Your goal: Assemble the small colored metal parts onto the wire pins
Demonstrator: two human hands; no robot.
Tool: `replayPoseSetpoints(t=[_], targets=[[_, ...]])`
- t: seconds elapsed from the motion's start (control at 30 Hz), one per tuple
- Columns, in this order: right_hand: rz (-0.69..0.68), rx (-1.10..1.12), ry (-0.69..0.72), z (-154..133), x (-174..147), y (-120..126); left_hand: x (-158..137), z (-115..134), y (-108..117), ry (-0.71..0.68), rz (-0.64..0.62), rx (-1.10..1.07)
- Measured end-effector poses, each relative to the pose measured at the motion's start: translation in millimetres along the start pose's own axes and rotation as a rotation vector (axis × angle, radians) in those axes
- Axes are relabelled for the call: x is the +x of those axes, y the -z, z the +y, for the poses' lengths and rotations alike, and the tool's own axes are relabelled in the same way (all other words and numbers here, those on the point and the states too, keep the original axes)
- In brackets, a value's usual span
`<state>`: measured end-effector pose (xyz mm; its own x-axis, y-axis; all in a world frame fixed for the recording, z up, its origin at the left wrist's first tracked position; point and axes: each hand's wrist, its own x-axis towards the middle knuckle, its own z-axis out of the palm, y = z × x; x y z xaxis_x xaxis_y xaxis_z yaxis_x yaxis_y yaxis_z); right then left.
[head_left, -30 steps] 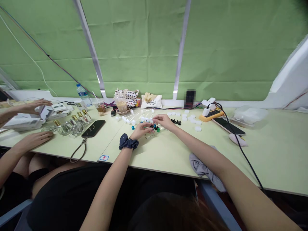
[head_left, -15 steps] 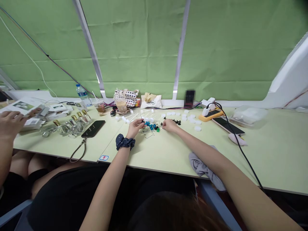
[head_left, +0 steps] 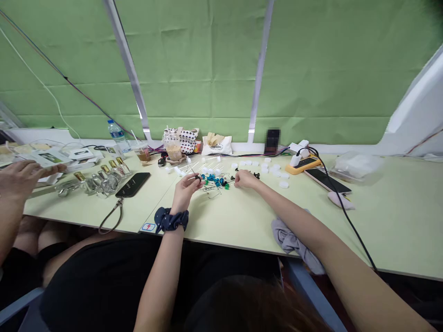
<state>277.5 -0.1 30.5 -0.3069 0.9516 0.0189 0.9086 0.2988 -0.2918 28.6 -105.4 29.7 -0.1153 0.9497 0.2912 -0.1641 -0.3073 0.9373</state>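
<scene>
My left hand (head_left: 187, 188), with a dark scrunchie on its wrist, pinches a small black piece with a thin stem (head_left: 198, 177) just above the table. To its right lies a loose pile of small blue pieces (head_left: 216, 180) with thin metal stems, and a green one (head_left: 226, 186) sits at the pile's near edge. My right hand (head_left: 245, 179) is closed at the pile's right side, its fingertips low over the table. Whatever its fingers hold is too small to make out. Beside it, partly behind the hand, are several similar black pieces (head_left: 256, 175).
White round caps (head_left: 276, 168) and clear tubes (head_left: 199, 166) lie behind the pile. To the left are a black phone (head_left: 133, 185), glass bottles (head_left: 109, 180) and another person's hand (head_left: 20, 177). On the right are a yellow meter (head_left: 303, 165), another phone (head_left: 327, 180), a cable and a grey cloth (head_left: 289, 237).
My left hand has drawn back left and toward me, lifting the black piece away from the pile. My right hand has barely moved. The other person's hand has shifted slightly.
</scene>
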Motion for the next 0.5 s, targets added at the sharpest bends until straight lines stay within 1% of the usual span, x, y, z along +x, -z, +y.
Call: replayPoseSetpoints(t=[0.1, 0.2, 0.33, 0.43, 0.5], targets=[[-0.047, -0.028, 0.023, 0, 0, -2, -31, 6, -6, -0.047, 0.034, 0.037], [-0.103, -0.082, 0.031, -2, 0, -8, -51, 7, -13, -0.036, 0.045, 0.077], [-0.15, -0.147, 0.018, -9, -3, -7, -59, 3, -19, -0.037, 0.022, 0.083], [-0.138, -0.146, 0.017, -16, -8, 2, -59, -3, -19, -0.024, -0.007, 0.072], [-0.146, -0.12, 0.043, -21, -12, 9, -61, -6, -17, -0.007, -0.008, 0.075]])
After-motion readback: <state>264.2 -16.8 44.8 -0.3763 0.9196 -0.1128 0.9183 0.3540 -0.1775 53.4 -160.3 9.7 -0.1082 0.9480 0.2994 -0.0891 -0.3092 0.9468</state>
